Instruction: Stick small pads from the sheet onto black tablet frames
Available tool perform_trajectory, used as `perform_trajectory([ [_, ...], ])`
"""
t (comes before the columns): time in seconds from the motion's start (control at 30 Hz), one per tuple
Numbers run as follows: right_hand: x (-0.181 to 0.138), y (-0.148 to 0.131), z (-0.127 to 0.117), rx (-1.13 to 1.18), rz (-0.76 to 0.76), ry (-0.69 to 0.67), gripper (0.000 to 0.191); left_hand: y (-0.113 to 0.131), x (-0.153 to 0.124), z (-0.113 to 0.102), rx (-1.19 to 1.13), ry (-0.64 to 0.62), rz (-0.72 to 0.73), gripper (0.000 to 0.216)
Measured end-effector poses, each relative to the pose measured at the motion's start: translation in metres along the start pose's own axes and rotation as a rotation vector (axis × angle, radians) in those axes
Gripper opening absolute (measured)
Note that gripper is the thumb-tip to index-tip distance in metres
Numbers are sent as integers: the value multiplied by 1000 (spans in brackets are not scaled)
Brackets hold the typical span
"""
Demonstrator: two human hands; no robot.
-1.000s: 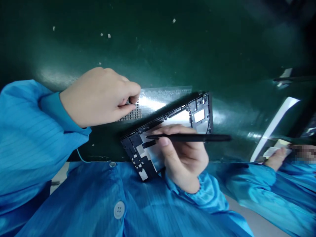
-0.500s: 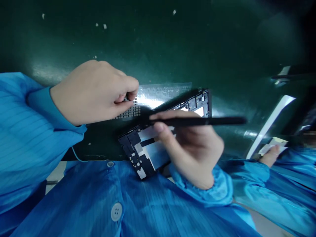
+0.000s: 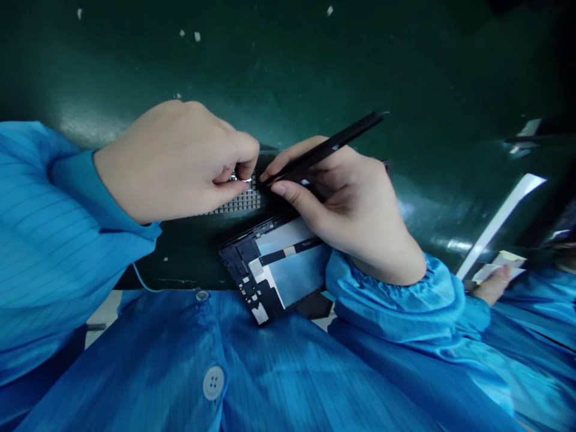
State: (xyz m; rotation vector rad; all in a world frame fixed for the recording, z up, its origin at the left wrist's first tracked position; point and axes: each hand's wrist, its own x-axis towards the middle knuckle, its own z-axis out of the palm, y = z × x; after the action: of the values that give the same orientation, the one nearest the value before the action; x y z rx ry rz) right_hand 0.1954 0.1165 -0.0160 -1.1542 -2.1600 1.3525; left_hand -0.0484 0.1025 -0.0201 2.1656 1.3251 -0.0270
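Observation:
My left hand (image 3: 180,165) is closed, thumb and forefinger pinched over a sheet of small grey square pads (image 3: 238,201). A bright glint shows at the fingertips, and most of the sheet is hidden under the hand. In my right hand (image 3: 355,204) are slim black tweezers (image 3: 333,144), gripped like a pen. Their tips point down and left, close to the sheet's right edge. Below both hands lies an opened tablet-like device (image 3: 297,270), tilted, its inside facing up with a silvery-blue panel and a black strip. My right hand and sleeve cover its upper right part.
Scattered white scraps (image 3: 197,36) dot the dark green tabletop (image 3: 270,72). To the right lie a long white strip (image 3: 499,225) and a blurred metallic object (image 3: 526,135). Another person's hand (image 3: 495,285) holds a small pale piece (image 3: 506,261) there.
My right hand has moved up and slightly right, off the device towards the sheet. The tweezers have swung from level to slanted. The left hand stays pinched at the sheet.

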Motion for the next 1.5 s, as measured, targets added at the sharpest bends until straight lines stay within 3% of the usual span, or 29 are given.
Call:
perform_trajectory([
  [0.13, -12, -6, 2, 78, 9, 66, 9, 0, 2, -1, 37, -5, -23, 27],
  [0.3, -60, -6, 35, 135, 7, 475, 16, 0, 2, -1, 55, -16, -20, 28],
  [0.4, -75, 0, 53, 75, -76, 556, 23, -1, 1, -1, 59, -15, -46, 29],
  [0.6, -73, -1, 59, 18, -135, 525, 26, -3, 2, 2, -11, 27, -40, 26],
  [0.8, -60, -18, 31, -103, -105, 426, 23, -2, 3, 3, -1, 37, -29, 28],
  [0.97, -16, -7, 3, -64, -89, 113, 8, -3, 0, 0, -9, 38, 17, 37],
  [1.07, -3, 0, -1, -75, -69, -5, 11, -4, 0, 0, -21, 33, 14, 32],
  [1.4, 0, 0, -3, -62, -72, -45, 6, -4, -1, 0, 3, 38, 36, 37],
  [1.5, -3, -1, -5, 71, -31, 3, 9, -5, -1, -1, -9, 35, 31, 36],
])
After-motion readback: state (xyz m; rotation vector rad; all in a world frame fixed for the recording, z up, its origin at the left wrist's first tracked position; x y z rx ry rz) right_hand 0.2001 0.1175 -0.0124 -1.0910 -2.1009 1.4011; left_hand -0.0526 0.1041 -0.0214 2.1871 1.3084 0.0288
